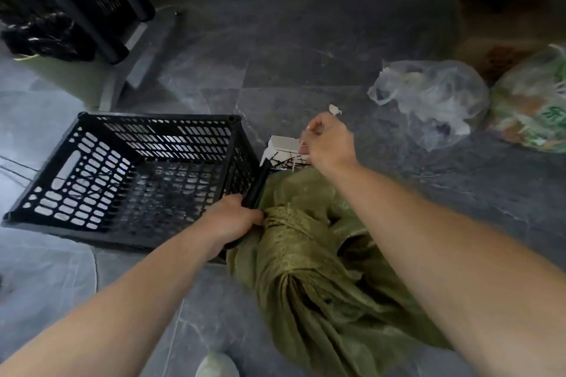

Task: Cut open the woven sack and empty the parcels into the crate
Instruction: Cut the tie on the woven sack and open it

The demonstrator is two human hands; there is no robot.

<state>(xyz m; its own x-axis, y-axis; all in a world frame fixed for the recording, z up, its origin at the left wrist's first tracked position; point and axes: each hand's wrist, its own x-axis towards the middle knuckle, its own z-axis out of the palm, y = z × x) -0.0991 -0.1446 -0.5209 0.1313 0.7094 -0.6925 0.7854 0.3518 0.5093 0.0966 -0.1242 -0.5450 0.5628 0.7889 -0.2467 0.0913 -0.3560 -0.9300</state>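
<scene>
Gripping the bunched, cord-wound neck of the green woven sack point(309, 257), the left hand point(232, 219) was closed tight around the gathered fabric. Directly left of that grip stood the black plastic crate point(122, 174), perforated with slotted walls and a lattice floor, its near corner touching the hand. Above and right of the grip, the right hand point(329, 144) was curled shut, fingers pinched; what it held could not be told. Beneath it lay a white box point(283, 147) with dark thin sticks.
</scene>
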